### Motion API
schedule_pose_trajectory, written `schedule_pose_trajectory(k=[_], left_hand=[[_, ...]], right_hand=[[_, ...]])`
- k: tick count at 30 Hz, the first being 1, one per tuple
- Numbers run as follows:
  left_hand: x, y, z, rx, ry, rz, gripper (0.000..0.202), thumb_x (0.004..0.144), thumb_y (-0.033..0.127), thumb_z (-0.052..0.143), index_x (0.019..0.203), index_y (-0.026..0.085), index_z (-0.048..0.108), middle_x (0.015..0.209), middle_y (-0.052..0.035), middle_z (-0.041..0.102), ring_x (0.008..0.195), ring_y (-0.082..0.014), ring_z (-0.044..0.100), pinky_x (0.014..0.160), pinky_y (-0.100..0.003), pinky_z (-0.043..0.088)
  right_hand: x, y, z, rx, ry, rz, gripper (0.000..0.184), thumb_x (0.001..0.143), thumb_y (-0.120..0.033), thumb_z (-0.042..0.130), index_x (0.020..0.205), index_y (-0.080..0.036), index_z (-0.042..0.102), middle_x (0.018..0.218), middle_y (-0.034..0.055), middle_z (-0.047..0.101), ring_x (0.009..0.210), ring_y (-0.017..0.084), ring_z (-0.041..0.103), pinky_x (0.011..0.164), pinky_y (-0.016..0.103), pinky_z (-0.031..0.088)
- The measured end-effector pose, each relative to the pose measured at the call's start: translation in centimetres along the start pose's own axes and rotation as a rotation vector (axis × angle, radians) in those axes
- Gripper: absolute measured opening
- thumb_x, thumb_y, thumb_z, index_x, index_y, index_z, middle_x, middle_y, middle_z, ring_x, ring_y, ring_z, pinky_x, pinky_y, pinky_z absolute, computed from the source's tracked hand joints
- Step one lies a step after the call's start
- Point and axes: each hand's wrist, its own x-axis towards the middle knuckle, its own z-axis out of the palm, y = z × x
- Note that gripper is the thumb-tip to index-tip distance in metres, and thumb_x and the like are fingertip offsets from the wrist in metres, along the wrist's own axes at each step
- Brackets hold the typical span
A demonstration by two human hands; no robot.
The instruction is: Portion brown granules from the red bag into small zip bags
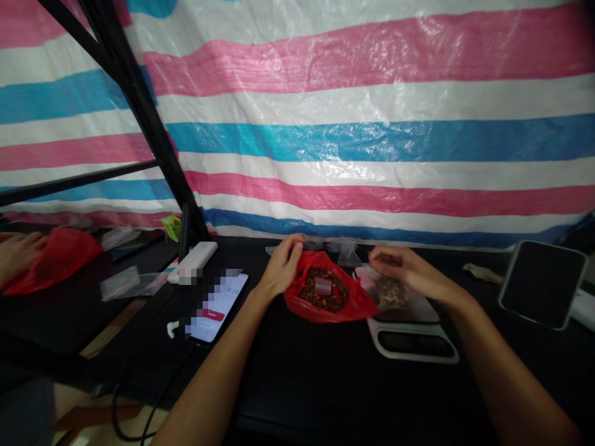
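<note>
While I watch through the head view, the red bag [310,314] lies between the left hand [283,267] and the right hand [403,267], nearer the left, its long axis running sideways toward the scale [416,355]. The hands are apart: the left curves loosely at the bag's rim; the right, fingers curled, is at a clear pouch [393,295]. I cannot tell whether either grips.

Striped sheeting [372,142] behind black, seemingly metal frame [161,152].
</note>
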Motion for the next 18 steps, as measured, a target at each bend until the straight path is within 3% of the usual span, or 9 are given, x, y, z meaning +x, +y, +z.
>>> schedule_pose_trajectory(k=[3, 7, 10, 14, 18], left_hand=[[0.0, -0.8, 0.2, -0.089, -0.048, -0.089, 0.037, 0.102, 0.049, 0.043, 0.112, 0.019, 0.063, 0.097, -0.0036, 0.065, 0.092, -0.0199, 0.059, 0.087, -0.031, 0.046], [0.0, -1.1, 0.4, -0.210, -0.227, -0.170, 0.031, 0.089, 0.041, 0.065, 0.110, 0.018, 0.065, 0.102, -0.0042, 0.068, 0.097, -0.0210, 0.062, 0.089, -0.031, 0.048], [-0.1, -1.2, 0.3, -0.250, -0.300, -0.223, 0.027, 0.086, 0.038, 0.067, 0.100, 0.016, 0.067, 0.097, -0.0048, 0.069, 0.091, -0.0204, 0.063, 0.083, -0.030, 0.048], [-0.1, -1.8, 0.2, -0.266, -0.278, -0.265, 0.034, 0.093, 0.047, 0.057, 0.086, 0.016, 0.067, 0.078, -0.0009, 0.063, 0.072, -0.0159, 0.055, 0.068, -0.027, 0.041], [0.1, -2.8, 0.4, -0.357, -0.184, -0.288, 0.049, 0.095, 0.059, 0.047, 0.078, 0.017, 0.065, 0.074, -0.0020, 0.061, 0.069, -0.0163, 0.052, 0.066, -0.028, 0.041]], right_hand=[[-0.2, 1.3, -0.5, -0.197, -0.129, 0.092, 0.019, 0.085, -0.035, 0.064, 0.072, -0.021, 0.065, 0.070, -0.0005, 0.066, 0.070, 0.019, 0.063, 0.065, 0.030, 0.046], [0.1, 2.6, -0.5, -0.372, -0.063, -0.004, 0.015, 0.082, -0.028, 0.063, 0.071, -0.023, 0.071, 0.075, 0.0003, 0.070, 0.077, 0.021, 0.065, 0.074, 0.033, 0.050], [0.1, 2.8, -0.4, -0.387, -0.065, -0.074, 0.018, 0.082, -0.023, 0.059, 0.075, -0.025, 0.076, 0.079, 0.0018, 0.073, 0.078, 0.021, 0.066, 0.075, 0.033, 0.052], [0.1, 2.0, 0.0, -0.357, -0.118, -0.114, 0.022, 0.083, -0.022, 0.057, 0.076, -0.025, 0.077, 0.082, 0.0029, 0.075, 0.083, 0.023, 0.068, 0.081, 0.037, 0.054], [0.0, 1.2, -0.3, -0.287, 0.021, -0.095, 0.024, 0.081, -0.024, 0.057, 0.095, -0.025, 0.077, 0.104, 0.0049, 0.076, 0.098, 0.026, 0.068, 0.092, 0.040, 0.052]])
